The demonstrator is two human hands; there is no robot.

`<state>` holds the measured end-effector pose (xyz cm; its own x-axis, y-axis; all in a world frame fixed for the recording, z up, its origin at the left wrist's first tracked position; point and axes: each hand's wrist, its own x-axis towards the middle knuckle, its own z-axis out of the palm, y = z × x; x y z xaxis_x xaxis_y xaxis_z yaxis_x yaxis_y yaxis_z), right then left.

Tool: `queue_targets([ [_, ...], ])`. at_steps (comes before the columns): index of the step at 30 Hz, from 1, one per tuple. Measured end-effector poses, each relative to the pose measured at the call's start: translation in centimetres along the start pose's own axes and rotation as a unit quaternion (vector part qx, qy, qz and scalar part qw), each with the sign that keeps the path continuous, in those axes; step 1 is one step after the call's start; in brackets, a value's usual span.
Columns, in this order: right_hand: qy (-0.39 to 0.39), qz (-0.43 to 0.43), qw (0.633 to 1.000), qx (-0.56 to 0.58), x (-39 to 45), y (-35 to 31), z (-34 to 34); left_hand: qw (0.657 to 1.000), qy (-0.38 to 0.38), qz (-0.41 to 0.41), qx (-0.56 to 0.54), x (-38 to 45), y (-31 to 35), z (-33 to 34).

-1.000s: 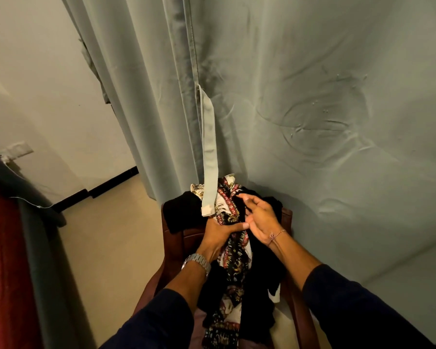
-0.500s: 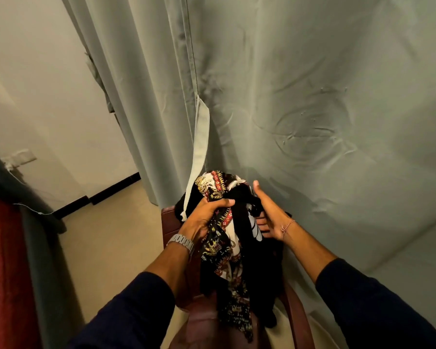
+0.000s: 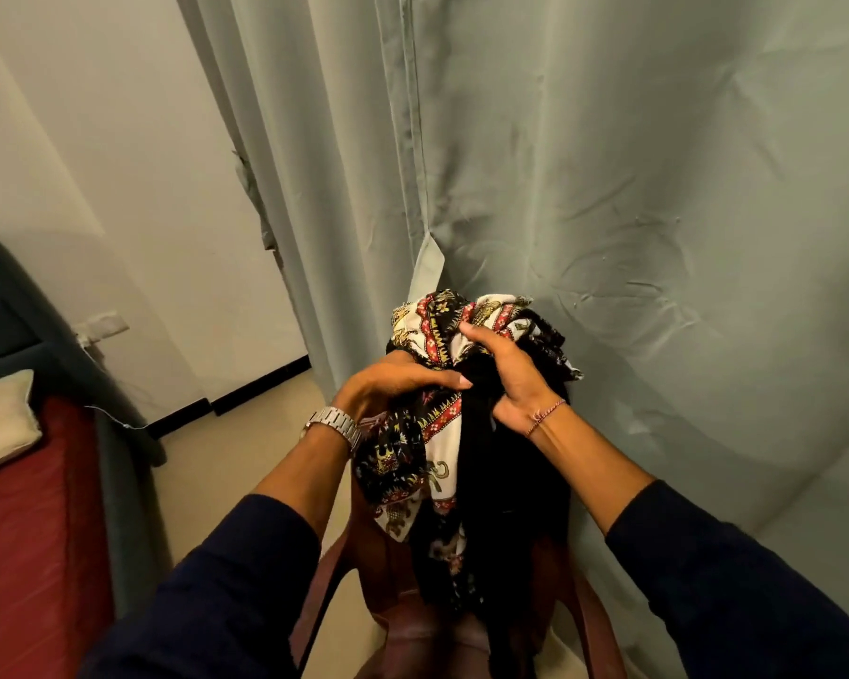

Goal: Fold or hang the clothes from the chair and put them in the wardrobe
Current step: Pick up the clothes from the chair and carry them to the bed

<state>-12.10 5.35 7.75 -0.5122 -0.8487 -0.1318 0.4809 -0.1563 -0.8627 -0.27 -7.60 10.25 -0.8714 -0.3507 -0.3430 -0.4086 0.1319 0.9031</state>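
Note:
A bundle of clothes hangs in the air above the dark red chair (image 3: 412,634). It is a patterned cloth (image 3: 427,433) in white, black and red together with a black garment (image 3: 506,487). My left hand (image 3: 393,384), with a metal watch at the wrist, grips the bundle from the left. My right hand (image 3: 506,374), with a thin bracelet at the wrist, grips it from the right, fingers curled into the patterned top. The lower ends of the clothes trail down onto the chair seat. The wardrobe is not in view.
A grey-green curtain (image 3: 609,188) hangs right behind the chair, with a loose tie-back strap (image 3: 425,267) above the bundle. A bed with a red cover (image 3: 25,531) and a pillow (image 3: 1,423) stands at the left. Beige floor (image 3: 226,463) lies between bed and chair.
Both hands have gathered the clothes off the chair back and lifted them higher as one bundle. The view has tilted up and the bed's pillow has come into sight.

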Motion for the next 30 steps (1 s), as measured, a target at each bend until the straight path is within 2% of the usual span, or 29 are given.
queue_targets([
  [3, -0.002, -0.023, 0.998, -0.051, -0.7, 0.3, 2.8, 0.999, 0.032, -0.001, 0.015, -2.3, -0.4, -1.2],
  [7, -0.029, -0.044, 0.996, -0.065, -1.9, 1.1, 7.2, 0.996, 0.083, 0.032, -0.003, -6.2, -0.9, -3.2],
  [12, -0.106, -0.029, 0.991, -0.072, -3.8, 1.2, 13.1, 0.987, 0.135, 0.082, -0.014, -12.6, -1.1, -6.1],
  [14, -0.125, -0.016, 0.984, -0.125, -4.3, 1.2, 15.4, 0.981, 0.164, 0.102, -0.017, -14.9, -1.6, -7.4],
  [16, -0.153, -0.004, 0.961, -0.230, -5.2, 1.3, 18.9, 0.974, 0.198, 0.107, -0.029, -18.4, -2.8, -8.9],
  [17, -0.169, -0.004, 0.938, -0.301, -5.7, 1.3, 21.0, 0.970, 0.216, 0.107, -0.038, -20.3, -3.4, -9.7],
  [20, -0.192, -0.040, 0.833, -0.517, -8.0, 1.4, 27.2, 0.955, 0.267, 0.115, -0.056, -25.9, -5.1, -11.9],
  [22, -0.187, -0.070, 0.777, -0.597, -10.0, 1.3, 30.9, 0.944, 0.301, 0.114, -0.069, -29.4, -5.8, -13.3],
  [24, -0.202, -0.096, 0.737, -0.638, -11.9, 1.9, 34.7, 0.933, 0.332, 0.117, -0.076, -33.5, -6.4, -14.9],
  [27, -0.228, -0.128, 0.727, -0.635, -14.1, 3.3, 39.4, 0.917, 0.374, 0.126, -0.062, -39.1, -7.1, -16.7],
  [30, -0.246, -0.126, 0.758, -0.591, -15.4, 5.5, 43.9, 0.893, 0.430, 0.127, -0.026, -44.9, -8.1, -18.2],
])
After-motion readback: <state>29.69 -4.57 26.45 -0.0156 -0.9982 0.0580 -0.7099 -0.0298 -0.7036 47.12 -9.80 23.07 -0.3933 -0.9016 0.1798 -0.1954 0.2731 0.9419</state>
